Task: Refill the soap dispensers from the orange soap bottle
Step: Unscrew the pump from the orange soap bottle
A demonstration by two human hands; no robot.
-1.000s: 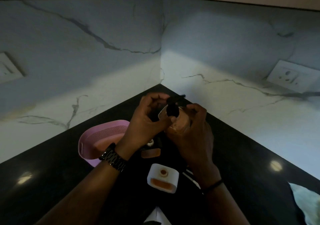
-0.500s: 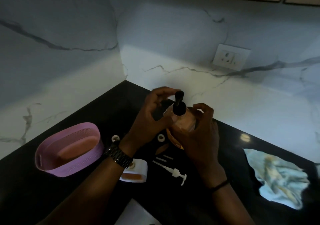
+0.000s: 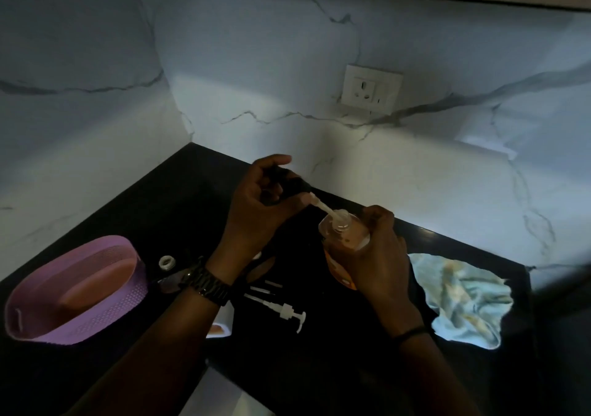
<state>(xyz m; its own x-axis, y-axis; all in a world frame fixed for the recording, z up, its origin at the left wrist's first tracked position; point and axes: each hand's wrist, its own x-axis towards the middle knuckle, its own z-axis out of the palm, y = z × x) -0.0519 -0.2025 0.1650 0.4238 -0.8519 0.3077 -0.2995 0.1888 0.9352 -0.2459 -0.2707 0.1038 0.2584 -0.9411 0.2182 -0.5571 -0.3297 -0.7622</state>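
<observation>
My right hand [image 3: 380,259] grips the orange soap bottle [image 3: 343,239], tilted over the black counter. My left hand [image 3: 260,203] holds the bottle's black pump head [image 3: 295,188], pulled up and to the left; its pale stem [image 3: 323,206] still reaches into the bottle's neck. A white soap dispenser [image 3: 220,327] with orange soap stands under my left forearm, mostly hidden. A loose white pump [image 3: 281,310] lies on the counter between my arms. A small white ring cap [image 3: 167,261] lies left of my wrist.
A pink oval basket [image 3: 128,300] holding an orange bar sits at the left. A crumpled pale cloth [image 3: 463,300] lies at the right. Marble walls meet in a corner behind, with a wall socket [image 3: 372,89]. The counter's edge [image 3: 529,287] drops off at the far right.
The view has swung to the right. The black pump head was seated on the bottle; now my left hand has lifted it out, baring the stem.
</observation>
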